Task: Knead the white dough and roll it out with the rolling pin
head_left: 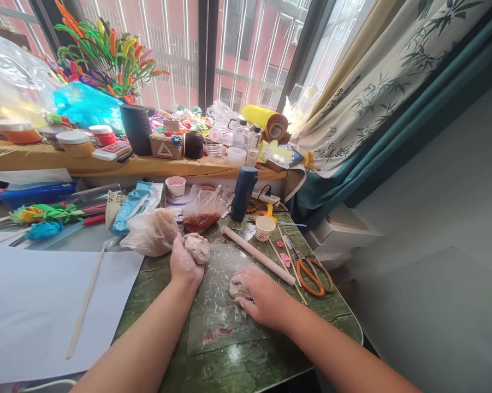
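My left hand (185, 263) cups a rough whitish lump of dough (197, 249), fingers curled round its far side, just above the table. My right hand (259, 292) is closed over a second pale lump of dough (238, 288) that rests on a clear, flour-smeared sheet (213, 322). A wooden rolling pin (260, 255) lies slantwise beyond my right hand. Close by my left hand sits a crumpled plastic bag (149, 232) with something pale inside. Behind the sheet stands a clear bag of reddish-brown stuff (202, 215).
Orange-handled scissors (313, 278), thin sticks and a paper cup (265, 228) lie on the right. A dark blue bottle (244, 194) stands at the back. White paper (53, 305) covers the left side. The sill (213, 170) is crowded with jars and craft items.
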A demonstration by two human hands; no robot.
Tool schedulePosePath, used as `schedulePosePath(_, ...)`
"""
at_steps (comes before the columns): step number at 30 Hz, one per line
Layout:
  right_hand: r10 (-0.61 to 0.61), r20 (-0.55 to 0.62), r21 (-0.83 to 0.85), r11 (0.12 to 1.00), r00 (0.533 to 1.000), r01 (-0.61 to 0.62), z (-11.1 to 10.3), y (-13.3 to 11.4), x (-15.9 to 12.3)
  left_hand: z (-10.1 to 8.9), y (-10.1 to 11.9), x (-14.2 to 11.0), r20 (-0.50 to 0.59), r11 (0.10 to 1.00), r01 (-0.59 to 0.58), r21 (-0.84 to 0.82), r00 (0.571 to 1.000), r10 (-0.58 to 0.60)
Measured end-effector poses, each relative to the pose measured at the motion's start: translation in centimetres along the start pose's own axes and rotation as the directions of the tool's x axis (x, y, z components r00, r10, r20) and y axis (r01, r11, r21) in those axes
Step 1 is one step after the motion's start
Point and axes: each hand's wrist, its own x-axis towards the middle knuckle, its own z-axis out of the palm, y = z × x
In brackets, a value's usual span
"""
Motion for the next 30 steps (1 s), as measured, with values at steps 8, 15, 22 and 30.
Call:
schedulePosePath(8, 0.094, -0.130, -0.088, 0.990, 0.987, -0.106, 1.9, 0.5, 3.6, 0.1, -0.5, 0.0, 0.004, 0.999, -0.024, 0.039, 1.000, 0.024)
schedulePosePath(15, -0.021, -0.016, 0.003, 1.000, 1.000, 0.021, 1.0, 0.0, 1.6, 0.1, -0.5, 0.0, 0.006, 0.998, -0.027, 0.064, 1.000, 0.026)
schedulePosePath(22, 0.066, -0.093, -0.018, 0.998, 0.994, -0.068, 1.8, 0.1, 3.5, 0.3, -1.3, -0.4, 0.045, 0.967, -0.143, 0.212, 0.990, 0.137)
schedulePosePath(30, 0.038, -0.048, 0.059, 0.998, 0.998, -0.036, 0.1, 0.7, -0.6, 0.1, -1.5, -0.4, 0.088, 0.958, -0.171, 0.229, 0.984, 0.155)
